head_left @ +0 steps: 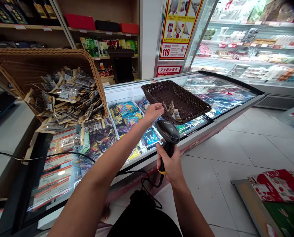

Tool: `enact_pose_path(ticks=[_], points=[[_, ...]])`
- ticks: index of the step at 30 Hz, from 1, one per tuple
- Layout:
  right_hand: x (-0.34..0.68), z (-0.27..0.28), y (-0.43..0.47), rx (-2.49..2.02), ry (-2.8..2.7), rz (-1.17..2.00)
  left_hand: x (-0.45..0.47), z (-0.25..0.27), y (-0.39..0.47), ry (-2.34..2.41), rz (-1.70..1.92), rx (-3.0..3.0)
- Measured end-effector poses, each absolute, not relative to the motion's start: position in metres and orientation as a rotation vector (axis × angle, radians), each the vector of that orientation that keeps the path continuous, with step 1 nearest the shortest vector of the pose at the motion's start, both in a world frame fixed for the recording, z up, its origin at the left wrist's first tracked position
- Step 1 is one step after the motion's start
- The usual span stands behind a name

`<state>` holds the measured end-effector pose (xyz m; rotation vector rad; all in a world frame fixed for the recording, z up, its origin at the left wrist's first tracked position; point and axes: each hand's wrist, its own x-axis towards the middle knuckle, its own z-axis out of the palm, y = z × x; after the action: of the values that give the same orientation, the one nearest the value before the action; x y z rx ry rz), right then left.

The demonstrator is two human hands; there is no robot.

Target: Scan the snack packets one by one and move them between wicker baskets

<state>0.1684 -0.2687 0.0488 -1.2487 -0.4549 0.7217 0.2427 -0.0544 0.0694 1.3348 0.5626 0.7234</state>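
Observation:
My right hand (173, 166) is wrapped round the handle of a black barcode scanner (168, 130), held upright in front of the freezer. A black cable trails below it. My left hand (154, 112) reaches to the near left rim of a dark brown wicker basket (186, 98), its fingers stretched out. Just beyond the fingertips, small snack packets (176, 114) are in the basket's near left end; whether the fingers touch one is hard to see. At the left, a lighter brown wicker basket (99, 82), tilted, holds a heap of similar packets (70, 89).
Both baskets rest on a glass-topped chest freezer (198, 130) full of bagged goods. Loose packets (68, 143) lie on its glass by price labels (54, 174). A cable (40, 157) crosses the left side. Boxes (275, 186) stand on the floor at right.

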Motion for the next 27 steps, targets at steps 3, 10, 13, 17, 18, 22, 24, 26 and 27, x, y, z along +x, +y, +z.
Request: enact_pose_path(ticks=[3, 10, 13, 17, 18, 22, 24, 26, 27], points=[[0.165, 0.046, -0.265, -1.246, -0.471, 0.751, 0.188, 0.074, -0.044, 0.641, 0.737, 1.516], [0.144, 0.044, -0.249, -1.243, -0.517, 0.863, 0.013, 0.073, 0.003, 1.209, 0.733, 1.96], [0.136, 0.045, -0.243, -1.239, -0.543, 0.906, -0.031, 0.064, 0.016, 1.452, 0.711, 2.087], [0.131, 0.045, -0.241, -1.254, -0.54, 0.94, -0.047, 0.052, 0.027, 1.58, 0.64, 2.202], [0.13, 0.046, -0.241, -1.26, -0.535, 0.942, -0.047, 0.05, 0.029, 1.597, 0.627, 2.223], [0.13, 0.048, -0.24, -1.282, -0.521, 0.943, -0.043, 0.047, 0.035, 1.713, 0.522, 2.35], [0.13, 0.048, -0.24, -1.287, -0.52, 0.944, -0.04, 0.047, 0.035, 1.752, 0.477, 2.352], [0.129, 0.048, -0.239, -1.286, -0.527, 0.947, -0.035, 0.046, 0.033, 1.715, 0.513, 2.238], [0.129, 0.047, -0.238, -1.284, -0.531, 0.952, -0.032, 0.045, 0.032, 1.678, 0.56, 2.156]])
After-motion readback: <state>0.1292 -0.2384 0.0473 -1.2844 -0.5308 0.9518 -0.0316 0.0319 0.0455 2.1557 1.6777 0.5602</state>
